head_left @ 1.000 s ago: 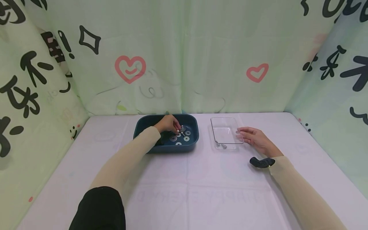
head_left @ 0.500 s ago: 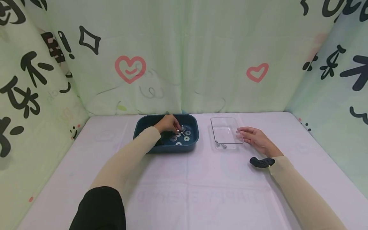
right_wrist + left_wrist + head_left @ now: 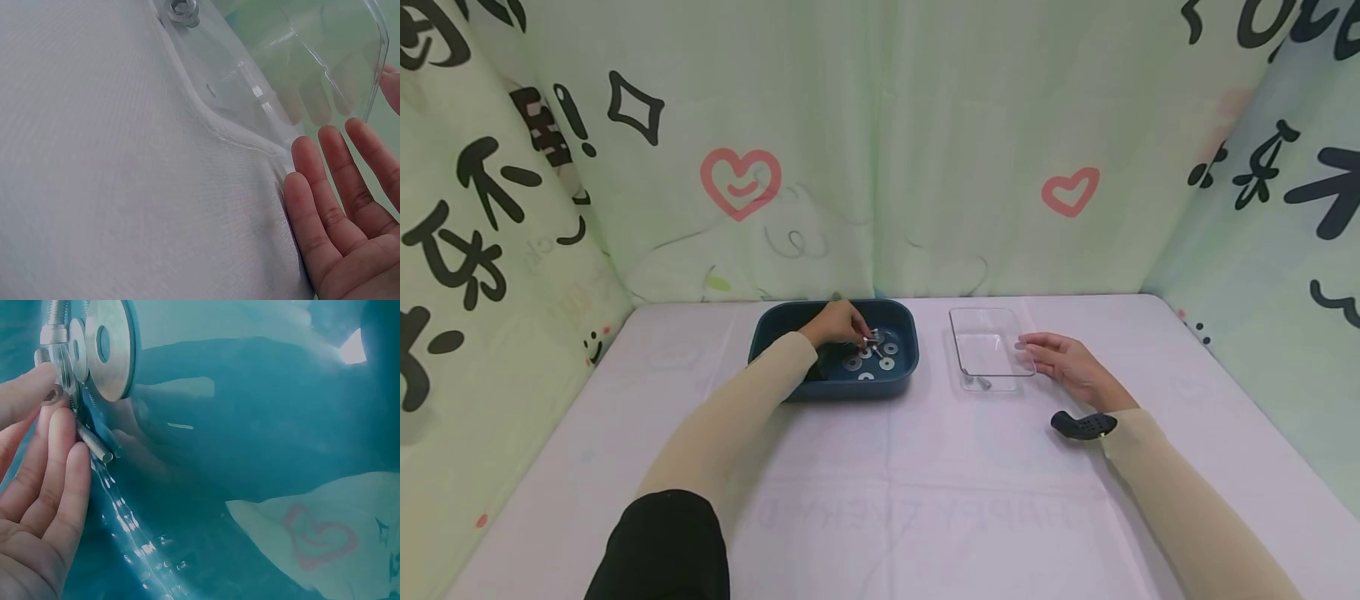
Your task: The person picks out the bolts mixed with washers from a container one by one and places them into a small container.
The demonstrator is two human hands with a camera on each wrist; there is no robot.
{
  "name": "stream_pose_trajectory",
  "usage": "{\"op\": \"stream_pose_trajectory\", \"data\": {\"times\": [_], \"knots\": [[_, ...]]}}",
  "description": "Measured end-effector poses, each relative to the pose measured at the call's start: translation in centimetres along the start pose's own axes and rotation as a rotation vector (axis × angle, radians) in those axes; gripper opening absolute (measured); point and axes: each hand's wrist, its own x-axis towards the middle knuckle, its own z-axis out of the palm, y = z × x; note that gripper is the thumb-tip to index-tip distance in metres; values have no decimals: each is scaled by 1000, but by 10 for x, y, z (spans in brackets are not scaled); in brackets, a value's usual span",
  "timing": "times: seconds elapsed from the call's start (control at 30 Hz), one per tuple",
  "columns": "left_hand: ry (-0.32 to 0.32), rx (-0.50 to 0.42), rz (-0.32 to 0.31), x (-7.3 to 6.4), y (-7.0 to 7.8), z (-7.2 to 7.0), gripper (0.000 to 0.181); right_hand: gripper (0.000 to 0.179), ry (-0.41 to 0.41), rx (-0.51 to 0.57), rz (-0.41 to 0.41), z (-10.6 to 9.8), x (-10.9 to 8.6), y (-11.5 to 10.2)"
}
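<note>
My left hand [image 3: 837, 323] reaches into a dark blue tray [image 3: 857, 390] in the head view. In the left wrist view, its thumb and fingers pinch a silver bolt with a hex-socket head [image 3: 52, 395]. A threaded shank [image 3: 97, 445] sticks out beside the fingertips. Large and small washers [image 3: 117, 375] lie close to the fingers. My right hand [image 3: 1063, 360] rests at the right side of a clear plastic box [image 3: 996, 374], its fingers nearly straight along the wall and the thumb at the rim in the right wrist view. Bolts [image 3: 983, 383] lie in the box's near end.
Several washers [image 3: 887, 363] are spread over the tray's floor. A white cloth [image 3: 887, 500] covers the table under both containers. Printed pale green curtains [image 3: 880, 150] stand behind the table and at both sides. A black strap piece [image 3: 1084, 424] sits at the right wrist.
Both hands, the tray and the box stay where they were. The head view has shifted very slightly.
</note>
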Motion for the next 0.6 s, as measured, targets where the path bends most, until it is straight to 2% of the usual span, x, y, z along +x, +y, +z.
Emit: {"op": "stream_pose_trajectory", "data": {"times": [0.1, 0.2, 0.37, 0.5, 0.6], "knots": [[1, -23, 7, 1, -2, 0, 13, 12, -12, 37, -13, 0, 1, 1], [3, -40, 10, 1, -3, 1, 13, 11, -21, 66, -22, -1, 1, 2], [-2, -51, 35, 1, -3, -1, 13, 12, -13, 48, -15, -1, 0, 1], [-9, -63, 63, -1, -3, -2, 14, 17, -8, 27, -5, 0, 0, 0], [-9, -80, 76, -1, -4, -4, 15, 30, -3, 0, 1, 0, 0, -1]]}}
